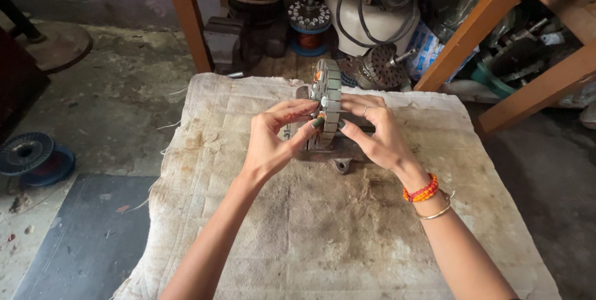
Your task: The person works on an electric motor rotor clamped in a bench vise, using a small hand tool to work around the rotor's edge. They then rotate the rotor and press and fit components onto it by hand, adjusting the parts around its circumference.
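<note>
The motor stator [327, 102] is standing on edge on a metal stand [335, 158] over the cloth-covered table [310, 238], pinched between the left hand [273, 141] and right hand [372, 129], both fingertip-clamped on its rim, seemingly aligning it; next likely calls for steady pressure.

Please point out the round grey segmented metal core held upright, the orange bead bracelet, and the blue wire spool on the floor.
Round grey segmented metal core [330, 98]: head view, outer rim.
Orange bead bracelet [421, 189]: head view, beads on right wrist.
Blue wire spool [26, 152]: head view, top flange.
</note>
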Demonstrator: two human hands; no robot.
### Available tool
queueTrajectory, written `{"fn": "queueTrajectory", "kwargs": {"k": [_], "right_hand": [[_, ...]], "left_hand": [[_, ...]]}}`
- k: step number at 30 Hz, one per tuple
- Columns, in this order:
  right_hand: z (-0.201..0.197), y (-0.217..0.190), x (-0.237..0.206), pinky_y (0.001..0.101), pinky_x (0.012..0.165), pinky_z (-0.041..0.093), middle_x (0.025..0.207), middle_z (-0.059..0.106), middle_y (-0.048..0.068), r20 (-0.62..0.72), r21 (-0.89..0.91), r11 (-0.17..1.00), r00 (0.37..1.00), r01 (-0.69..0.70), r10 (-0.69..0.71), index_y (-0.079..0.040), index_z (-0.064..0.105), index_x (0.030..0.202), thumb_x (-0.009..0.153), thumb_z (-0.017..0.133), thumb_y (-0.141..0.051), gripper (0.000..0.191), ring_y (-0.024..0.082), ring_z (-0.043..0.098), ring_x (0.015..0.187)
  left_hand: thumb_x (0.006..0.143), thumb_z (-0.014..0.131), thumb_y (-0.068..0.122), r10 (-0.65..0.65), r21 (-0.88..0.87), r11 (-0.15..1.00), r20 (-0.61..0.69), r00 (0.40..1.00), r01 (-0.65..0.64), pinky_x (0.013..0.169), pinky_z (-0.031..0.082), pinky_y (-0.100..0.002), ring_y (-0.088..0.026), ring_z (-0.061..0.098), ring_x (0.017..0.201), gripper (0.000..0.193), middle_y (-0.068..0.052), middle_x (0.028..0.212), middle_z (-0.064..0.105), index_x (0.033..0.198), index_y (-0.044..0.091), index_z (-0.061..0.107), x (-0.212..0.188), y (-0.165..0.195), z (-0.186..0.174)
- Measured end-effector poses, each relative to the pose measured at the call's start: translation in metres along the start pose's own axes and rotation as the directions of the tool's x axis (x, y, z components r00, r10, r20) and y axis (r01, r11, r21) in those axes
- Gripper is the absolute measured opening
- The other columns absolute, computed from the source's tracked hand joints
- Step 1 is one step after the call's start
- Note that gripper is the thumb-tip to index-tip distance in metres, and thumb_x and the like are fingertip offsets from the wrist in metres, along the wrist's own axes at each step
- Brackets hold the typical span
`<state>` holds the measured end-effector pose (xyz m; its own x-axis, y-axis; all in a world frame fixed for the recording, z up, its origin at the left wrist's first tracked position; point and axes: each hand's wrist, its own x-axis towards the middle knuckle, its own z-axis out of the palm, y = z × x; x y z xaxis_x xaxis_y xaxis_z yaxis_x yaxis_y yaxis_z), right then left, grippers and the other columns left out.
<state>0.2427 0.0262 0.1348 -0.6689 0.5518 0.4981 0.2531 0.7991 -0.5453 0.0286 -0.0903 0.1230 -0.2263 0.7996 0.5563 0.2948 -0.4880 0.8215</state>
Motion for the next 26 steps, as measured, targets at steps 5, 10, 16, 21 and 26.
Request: {"fn": "queueTrajectory", "kwargs": {"k": [5, 10, 16, 21, 26], "right_hand": [[0.001, -0.010, -0.001, 0.0445, 0.119, 0.034, 0.140, 0.068, 0.013, -0.031, 0.001, 1.000, 0.999, 0.013, -0.013, -0.002, 0.074, 0.122, 0.091, 0.070, -0.031, 0.042, 0.029, 0.053, 0.137], [0.002, -0.015, -0.003, 0.0436, 0.119, 0.033, 0.136, 0.070, 0.012, -0.047, 0.029, 0.999, 0.999, 0.015, -0.014, -0.004, 0.076, 0.121, 0.090, 0.069, -0.028, 0.039, 0.028, 0.056, 0.136], [0.002, -0.010, -0.005, 0.0427, 0.119, 0.034, 0.137, 0.070, 0.013, -0.051, 0.033, 0.999, 0.999, 0.008, -0.006, -0.004, 0.076, 0.120, 0.089, 0.070, -0.025, 0.038, 0.028, 0.057, 0.136], [-0.003, -0.004, -0.003, 0.0420, 0.120, 0.035, 0.138, 0.069, 0.014, 0.002, 0.117, 0.993, 1.000, -0.005, 0.004, -0.003, 0.074, 0.121, 0.090, 0.071, -0.023, 0.038, 0.027, 0.057, 0.139], [-0.007, -0.001, -0.004, 0.0425, 0.121, 0.031, 0.141, 0.066, 0.016, 0.015, 0.065, 0.998, 1.000, -0.026, 0.025, -0.002, 0.073, 0.125, 0.089, 0.071, -0.022, 0.041, 0.029, 0.053, 0.141]], "left_hand": [[0.087, 0.079, 0.008, 0.074, 0.031, 0.997, -0.046, 0.996, -0.072, 0.099, 0.056, -0.032, -0.018, 0.073, 0.106, 0.030, -0.011, 0.116, 0.076, 0.117, 0.004, 0.077, -0.003, -0.003, 0.005], [0.086, 0.077, 0.004, 0.083, 0.019, 0.996, -0.067, 0.994, -0.082, 0.096, 0.056, -0.031, -0.017, 0.074, 0.102, 0.027, -0.009, 0.109, 0.077, 0.114, 0.005, 0.079, -0.008, -0.006, 0.008], [0.088, 0.076, 0.005, 0.054, -0.009, 0.998, -0.098, 0.994, -0.055, 0.092, 0.059, -0.029, -0.015, 0.075, 0.098, 0.021, -0.007, 0.102, 0.078, 0.109, 0.006, 0.080, -0.010, -0.007, 0.014], [0.088, 0.076, 0.007, -0.025, -0.060, 0.998, -0.085, 0.996, 0.020, 0.092, 0.058, -0.030, -0.016, 0.074, 0.099, 0.022, -0.008, 0.106, 0.078, 0.110, 0.007, 0.080, -0.010, -0.007, 0.014], [0.089, 0.076, 0.008, -0.051, -0.137, 0.990, -0.155, 0.987, 0.030, 0.101, 0.055, -0.032, -0.019, 0.072, 0.111, 0.025, -0.012, 0.117, 0.077, 0.114, 0.008, 0.078, -0.022, -0.007, 0.026]]}}
